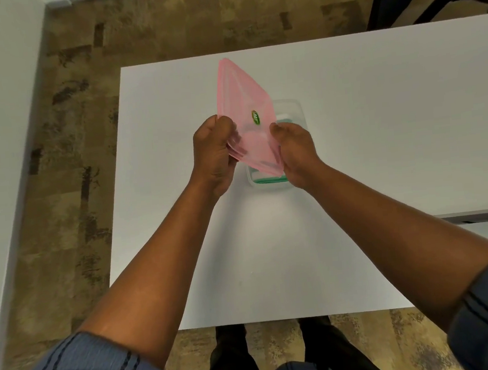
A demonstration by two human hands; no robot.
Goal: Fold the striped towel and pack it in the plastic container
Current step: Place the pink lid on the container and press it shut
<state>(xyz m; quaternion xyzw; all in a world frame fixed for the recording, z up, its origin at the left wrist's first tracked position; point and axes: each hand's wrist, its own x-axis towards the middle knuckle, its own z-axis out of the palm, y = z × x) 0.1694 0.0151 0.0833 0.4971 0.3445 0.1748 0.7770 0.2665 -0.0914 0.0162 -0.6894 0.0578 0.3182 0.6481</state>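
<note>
Both hands, left hand (215,155) and right hand (294,153), fingers clamped on pink lid (245,111) tilted above plastic container (289,110), striped towel (269,179) folded inside just below: risk of skewed seating, trapping cloth under rim.

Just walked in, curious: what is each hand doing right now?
Left hand: grips the near left edge of the pink lid.
Right hand: grips the lid's near right corner.
</note>
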